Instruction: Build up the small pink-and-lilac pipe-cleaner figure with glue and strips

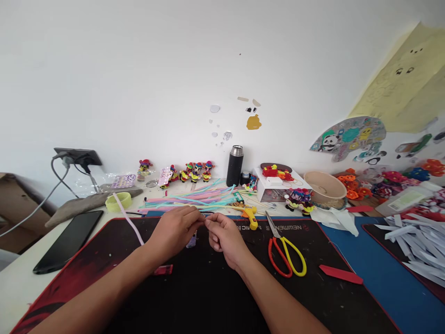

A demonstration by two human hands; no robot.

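Observation:
Over the dark mat (215,297), my left hand (175,232) and my right hand (224,236) meet fingertip to fingertip. Both are closed in a pinch; whatever is between the fingers is too small or hidden to name. A pale lilac fuzzy strip (129,218) runs from near the yellow-green ring (118,202) to behind my left wrist; I cannot tell whether the hand holds it. Just below the fingers lies a small purple item (192,240), partly covered. A red piece (163,269) shows beside my left forearm.
Scissors (280,250) and a yellow glue gun (251,217) lie right of my hands. Pastel pipe cleaners (187,199) spread behind, near a black flask (235,166) and small figures (198,171). A phone (67,242) lies left; paper strips (420,246) pile right.

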